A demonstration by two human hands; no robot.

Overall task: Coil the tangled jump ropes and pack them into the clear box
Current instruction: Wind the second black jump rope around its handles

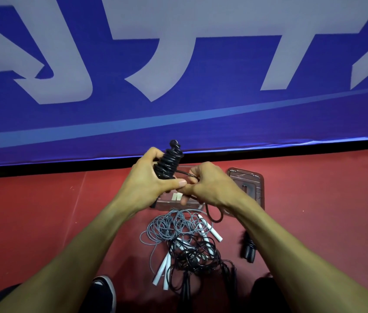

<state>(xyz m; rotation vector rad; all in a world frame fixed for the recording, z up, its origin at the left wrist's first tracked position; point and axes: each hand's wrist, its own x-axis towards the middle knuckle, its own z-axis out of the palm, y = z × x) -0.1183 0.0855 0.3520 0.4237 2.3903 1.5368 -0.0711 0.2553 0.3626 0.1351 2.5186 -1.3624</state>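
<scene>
Red floor [43,222], left hand [149,177] gripping black coiled rope [168,163], right hand [208,184] pinching its loose end

Both forearms are showing bare from the lower edge of the frame up to the wrists, with no sleeves, watch, bands or gloves. The left hand [150,177] and the right hand [210,186] are showing short, unpainted nails. At the lower edge, a dark shoe [104,292] with a pale sole rim is showing, beside dark trouser fabric [2,297].
</scene>
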